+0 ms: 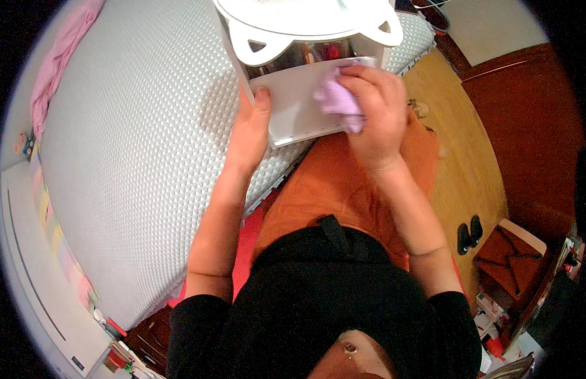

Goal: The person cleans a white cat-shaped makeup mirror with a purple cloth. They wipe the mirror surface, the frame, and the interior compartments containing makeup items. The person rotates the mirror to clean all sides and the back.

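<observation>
A white storage box point(286, 114) is in front of me at the top of the head view, tilted toward me. A white round-edged piece with two ear-like cutouts point(293, 39) tops it, cut off by the picture's upper edge. Small dark and red items point(318, 53) show in the gap beneath that piece. My left hand point(247, 136) grips the box's left side, thumb over the front edge, other fingers hidden behind. A crumpled lilac cloth point(341, 104) is bunched in my right hand point(383, 110), held against the right part of the front panel.
A bed with a pale textured cover point(141, 139) spreads out on the left, with pink fabric point(62, 57) along its far side. On the right lie a wooden floor point(463, 145), black slippers point(470, 234) and a reddish-brown cabinet point(527, 120). Some clutter point(495, 316) sits at lower right.
</observation>
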Motion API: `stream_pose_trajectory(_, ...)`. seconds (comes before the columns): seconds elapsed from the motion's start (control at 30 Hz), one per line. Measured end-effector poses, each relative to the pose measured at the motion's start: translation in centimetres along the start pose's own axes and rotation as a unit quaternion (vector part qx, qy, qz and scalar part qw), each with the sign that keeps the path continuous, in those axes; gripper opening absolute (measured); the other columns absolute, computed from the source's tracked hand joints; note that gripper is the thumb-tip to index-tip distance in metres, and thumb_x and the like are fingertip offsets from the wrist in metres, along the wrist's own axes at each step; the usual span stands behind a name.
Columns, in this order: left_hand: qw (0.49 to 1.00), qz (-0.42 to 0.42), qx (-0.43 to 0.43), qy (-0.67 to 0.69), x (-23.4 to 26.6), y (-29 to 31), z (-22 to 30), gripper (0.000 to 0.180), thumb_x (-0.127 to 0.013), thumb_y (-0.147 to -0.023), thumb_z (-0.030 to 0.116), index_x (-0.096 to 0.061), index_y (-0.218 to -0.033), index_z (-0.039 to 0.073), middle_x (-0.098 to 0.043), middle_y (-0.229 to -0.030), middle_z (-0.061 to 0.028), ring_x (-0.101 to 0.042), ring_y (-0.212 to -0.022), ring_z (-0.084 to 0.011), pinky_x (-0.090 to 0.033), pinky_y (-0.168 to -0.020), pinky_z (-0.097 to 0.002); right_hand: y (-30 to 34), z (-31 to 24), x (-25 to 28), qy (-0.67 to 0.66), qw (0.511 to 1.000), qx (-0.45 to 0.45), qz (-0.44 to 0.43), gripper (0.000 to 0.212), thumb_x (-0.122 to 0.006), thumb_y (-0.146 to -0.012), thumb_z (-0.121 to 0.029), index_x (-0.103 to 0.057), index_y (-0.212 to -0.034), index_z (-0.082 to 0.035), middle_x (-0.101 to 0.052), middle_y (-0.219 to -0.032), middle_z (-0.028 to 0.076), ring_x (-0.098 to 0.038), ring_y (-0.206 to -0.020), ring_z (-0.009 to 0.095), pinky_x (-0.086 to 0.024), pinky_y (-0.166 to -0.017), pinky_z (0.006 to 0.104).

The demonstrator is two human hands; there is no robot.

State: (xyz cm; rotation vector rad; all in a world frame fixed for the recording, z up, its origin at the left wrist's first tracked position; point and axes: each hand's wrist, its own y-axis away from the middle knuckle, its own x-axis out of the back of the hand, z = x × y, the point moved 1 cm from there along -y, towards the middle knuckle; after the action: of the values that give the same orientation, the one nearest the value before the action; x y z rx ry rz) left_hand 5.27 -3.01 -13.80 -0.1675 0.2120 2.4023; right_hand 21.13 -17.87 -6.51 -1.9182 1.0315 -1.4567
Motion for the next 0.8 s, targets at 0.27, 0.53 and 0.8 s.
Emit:
stream_pose_trajectory(0.27,0.998,0.009,0.01,-0.059,0.1,-0.3,0.1,0.069,-0.05,-0.107,0.045,-0.032,-0.154,-0.002,-0.048,-0.147,-0.0188,-0.047,-0.133,-0.029,-0.035,-0.114,-0.0391,4.6,-4.1,-4.0,-0.097,0.992,0.046,-0.069,0.028,-0.067,-0.074,-0.011,-0.07,-0.101,-0.008,-0.068,-0.109,0.006,-0.063,-0.101,0.029,-0.055,-0.085,0.0391)
stream_pose_trajectory(0.53,0.999,0.015,0.046,0.0,0.3,-0.6,0.5,0.065,-0.047,-0.108,0.046,-0.039,-0.149,-0.004,-0.052,-0.144,-0.0172,-0.052,-0.129,-0.0281,-0.04,-0.112,-0.0402,0.6,1.6,0.1,0.033,0.995,0.096,-0.018,0.025,-0.064,-0.079,-0.019,-0.07,-0.102,-0.011,-0.069,-0.114,0.003,-0.064,-0.102,0.027,-0.053,-0.084,0.0381)
stream_pose_trajectory(0.8,0.996,0.046,0.048,-0.057,0.2,-0.4,0.1,0.067,-0.045,-0.108,0.048,-0.038,-0.148,-0.005,-0.054,-0.141,-0.0179,-0.056,-0.125,-0.0286,-0.043,-0.11,-0.0399,2.5,0.9,-0.2,-0.023,0.999,0.007,-0.024,0.031,-0.067,-0.074,-0.013,-0.071,-0.105,-0.008,-0.069,-0.113,0.005,-0.062,-0.101,0.031,-0.052,-0.086,0.0393)
